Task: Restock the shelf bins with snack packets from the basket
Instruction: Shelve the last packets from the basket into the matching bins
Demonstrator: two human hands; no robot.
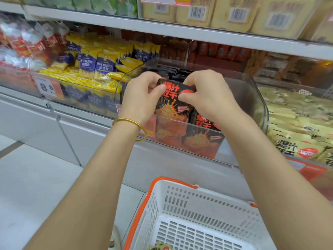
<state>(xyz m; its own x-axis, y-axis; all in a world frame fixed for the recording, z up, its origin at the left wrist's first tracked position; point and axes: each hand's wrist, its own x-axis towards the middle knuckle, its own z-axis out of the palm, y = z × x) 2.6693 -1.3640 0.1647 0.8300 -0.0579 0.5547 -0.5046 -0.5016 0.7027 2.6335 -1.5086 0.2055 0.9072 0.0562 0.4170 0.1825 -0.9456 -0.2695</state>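
Observation:
A black and orange snack packet (171,103) stands upright at the front of a clear plastic shelf bin (255,98). My left hand (142,94) grips its top left corner and my right hand (207,92) pinches its top right corner. More black packets (203,138) show through the bin's front wall. Below, a white basket with orange trim (198,219) stands on the floor, and one yellow packet (160,247) peeks out at its bottom edge.
To the left sits a bin of yellow and purple packets (100,64) with a price tag (46,87). On the right is a bin of pale yellow packets (297,127). A shelf board (180,31) runs overhead. White floor (36,177) lies at the left.

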